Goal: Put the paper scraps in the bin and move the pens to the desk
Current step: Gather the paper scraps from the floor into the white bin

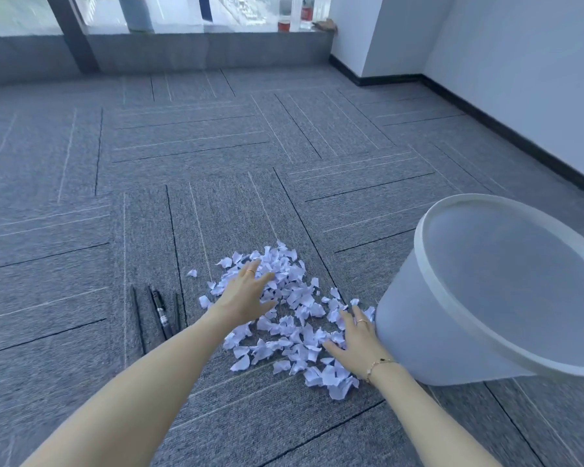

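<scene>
A heap of white paper scraps [295, 310] lies on the grey carpet in front of me. My left hand [246, 294] hovers flat over the heap's left side, fingers spread, holding nothing. My right hand [354, 342] rests with fingers apart on the heap's right side, close against the bin's wall. The white translucent bin [429, 338] stands at the right, its opening facing me. Several black pens [159, 311] lie side by side on the carpet left of the scraps, just beyond my left forearm.
Grey carpet tiles [216, 136] stretch ahead to a low window ledge [182, 48]. A white wall with black skirting [506, 136] runs along the right. A red can [284, 25] and a bottle [307, 11] stand on the ledge at the back.
</scene>
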Available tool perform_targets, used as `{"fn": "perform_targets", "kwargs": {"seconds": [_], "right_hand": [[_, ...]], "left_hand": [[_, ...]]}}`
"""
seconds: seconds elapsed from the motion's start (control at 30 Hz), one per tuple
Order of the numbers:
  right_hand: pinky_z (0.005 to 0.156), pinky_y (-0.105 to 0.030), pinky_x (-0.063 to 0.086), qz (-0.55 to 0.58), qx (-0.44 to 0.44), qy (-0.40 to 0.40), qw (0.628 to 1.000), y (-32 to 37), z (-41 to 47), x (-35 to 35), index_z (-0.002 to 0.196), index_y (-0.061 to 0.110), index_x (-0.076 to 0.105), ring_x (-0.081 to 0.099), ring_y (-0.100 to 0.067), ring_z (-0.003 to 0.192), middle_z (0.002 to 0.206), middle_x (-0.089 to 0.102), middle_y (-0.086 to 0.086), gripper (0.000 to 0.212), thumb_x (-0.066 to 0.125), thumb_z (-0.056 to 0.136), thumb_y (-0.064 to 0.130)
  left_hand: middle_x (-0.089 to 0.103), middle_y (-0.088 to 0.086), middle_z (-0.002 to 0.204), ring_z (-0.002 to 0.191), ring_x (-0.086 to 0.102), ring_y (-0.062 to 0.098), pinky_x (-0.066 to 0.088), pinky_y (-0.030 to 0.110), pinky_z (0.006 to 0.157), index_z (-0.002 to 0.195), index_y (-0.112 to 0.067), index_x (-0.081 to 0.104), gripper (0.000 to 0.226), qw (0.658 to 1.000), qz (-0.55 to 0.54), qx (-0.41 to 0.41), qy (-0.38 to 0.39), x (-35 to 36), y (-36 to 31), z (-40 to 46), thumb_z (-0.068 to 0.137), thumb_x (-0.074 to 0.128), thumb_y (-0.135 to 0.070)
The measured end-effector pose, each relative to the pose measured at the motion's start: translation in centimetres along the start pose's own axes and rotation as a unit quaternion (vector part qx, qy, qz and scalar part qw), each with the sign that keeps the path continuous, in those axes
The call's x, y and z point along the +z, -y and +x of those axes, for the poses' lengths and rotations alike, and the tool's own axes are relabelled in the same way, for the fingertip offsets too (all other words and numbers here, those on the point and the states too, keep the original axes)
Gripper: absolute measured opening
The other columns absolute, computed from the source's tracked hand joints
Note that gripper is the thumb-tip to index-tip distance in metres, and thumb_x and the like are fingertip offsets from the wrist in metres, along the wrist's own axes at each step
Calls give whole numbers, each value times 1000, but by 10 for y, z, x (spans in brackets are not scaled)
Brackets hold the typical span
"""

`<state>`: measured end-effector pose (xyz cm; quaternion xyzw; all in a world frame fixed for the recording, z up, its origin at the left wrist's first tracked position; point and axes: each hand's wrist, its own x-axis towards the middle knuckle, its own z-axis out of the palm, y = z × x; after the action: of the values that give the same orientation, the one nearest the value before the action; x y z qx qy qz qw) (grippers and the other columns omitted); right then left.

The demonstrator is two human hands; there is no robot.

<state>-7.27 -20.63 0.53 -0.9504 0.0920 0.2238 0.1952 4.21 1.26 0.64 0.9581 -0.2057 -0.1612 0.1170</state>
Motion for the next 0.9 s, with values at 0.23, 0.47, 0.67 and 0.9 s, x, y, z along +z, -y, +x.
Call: {"fn": "perform_targets", "kwargs": {"seconds": [0.23,0.47,0.67,0.9], "right_hand": [[116,-54,7,15,22,1,1000,3,13,21,147,27,-9,-10,-37,143,156,-17,-10,110,51,69,76],[118,-42,8,-6,-29,-54,998,14,9,56,148,17,7,-4,-27,145,158,-3,-11,84,43,86,61],[112,-36,32,10,-86,-181,980,13,-2,65,139,12,35,27,-21,136,147,33,-7,54,38,96,44],[111,-37,-3,-16,-108,-126,986,21,7,82,147,30,-2,-6,-24,145,158,-11,-6,79,33,86,66]], "left_hand": [[-19,6,155,142,-8,39,12,63,110,144,-43,-6,109,998,-5,-54,45,22,16,17,62,58,-76],[20,12,154,142,18,32,21,49,114,147,-26,18,67,998,13,-46,-51,62,1,-6,90,48,-45],[58,10,117,86,63,20,54,25,67,117,-13,57,31,988,-21,8,-153,66,8,-21,87,59,-19],[12,5,156,141,22,27,22,52,114,145,-37,15,74,996,71,40,-30,84,7,-25,81,12,-73]]}}
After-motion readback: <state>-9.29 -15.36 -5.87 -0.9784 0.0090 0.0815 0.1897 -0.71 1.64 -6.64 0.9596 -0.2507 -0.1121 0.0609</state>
